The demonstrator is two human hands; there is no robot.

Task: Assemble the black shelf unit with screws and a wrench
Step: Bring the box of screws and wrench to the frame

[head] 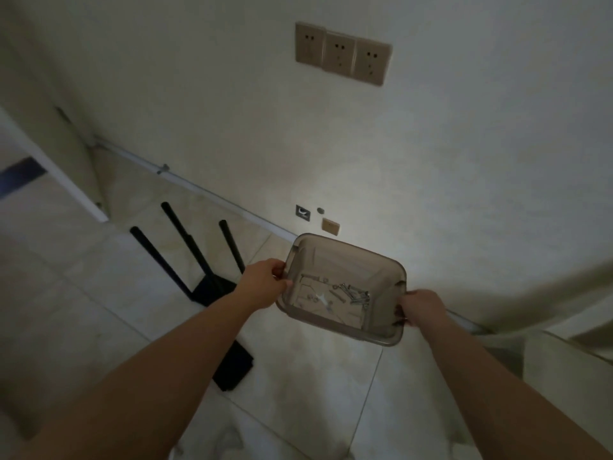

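From the head view, the left hand (265, 282) and right hand (419, 308) each grip a side rim of the clear bin (381, 270) holding screws (356, 295). The black shelf unit (205, 283) lies on the floor (83, 293), left. This looks like fetching hardware; next, set the bin down nearby.

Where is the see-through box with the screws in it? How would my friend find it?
Start at the three sockets high on the wall, then look straight down to where two arms reach out. The left hand and right hand grip the box by its side rims, above the floor. It is the only clear, tinted tub, with shiny screws inside, unlike the black shelf beside it.
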